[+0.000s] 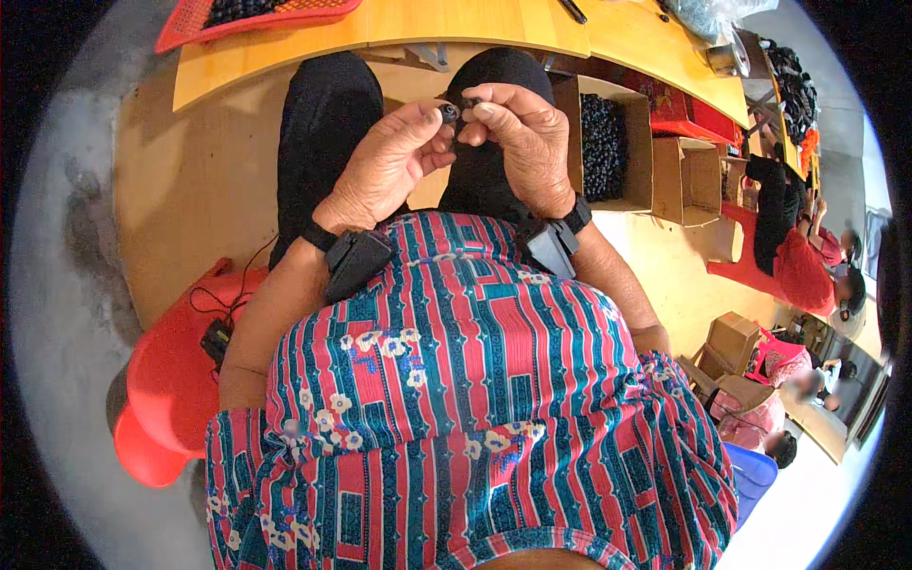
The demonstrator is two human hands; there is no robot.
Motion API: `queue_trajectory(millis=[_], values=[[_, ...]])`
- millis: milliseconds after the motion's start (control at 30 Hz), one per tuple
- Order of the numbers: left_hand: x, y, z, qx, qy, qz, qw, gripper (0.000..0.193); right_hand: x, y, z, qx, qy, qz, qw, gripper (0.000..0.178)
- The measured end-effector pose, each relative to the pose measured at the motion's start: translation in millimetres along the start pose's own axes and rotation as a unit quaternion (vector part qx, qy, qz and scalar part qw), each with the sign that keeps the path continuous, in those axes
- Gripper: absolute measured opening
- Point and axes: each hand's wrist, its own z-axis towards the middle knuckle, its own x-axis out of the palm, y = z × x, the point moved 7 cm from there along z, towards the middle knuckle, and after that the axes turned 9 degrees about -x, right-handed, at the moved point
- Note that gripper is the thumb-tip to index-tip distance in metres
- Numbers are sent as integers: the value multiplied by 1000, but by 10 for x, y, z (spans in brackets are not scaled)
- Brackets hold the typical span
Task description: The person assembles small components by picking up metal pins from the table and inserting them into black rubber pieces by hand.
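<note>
- the wooden bench (285,57) runs past the knees; a red mesh tray (190,24) of dark pieces sits at its left end.
- a cardboard box (608,142) under the bench, right of the knees, looks nearly full of black parts, so plenty seems handled.
- left hand (385,161) pinches a small black ring-shaped part (448,113).
- right hand (522,142) pinches another tiny black piece (470,102) against it; joining looks unfinished.

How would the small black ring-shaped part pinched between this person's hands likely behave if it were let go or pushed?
The small black part is probably light: the left hand and right hand hold it by fingertips alone. Its round shape suggests it may roll. Being so small, it could easily slip away.
</note>
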Motion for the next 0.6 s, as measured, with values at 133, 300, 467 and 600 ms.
queue_trajectory(millis=[133,300,467,600], values=[[-38,1,2,-3,-9,27,1000,30,50,17,2,-10,17,-14,1000,13],[-25,-20,6,-1,1,46,999,31,92,42,14,-42,58,-75,995,10],[-53,-40,1,4,-5,50,999,29,94,-6,25,-56,52,-68,995,9],[-76,-67,-4,7,-6,51,999,28,123,3,36,-46,57,-76,994,9]])
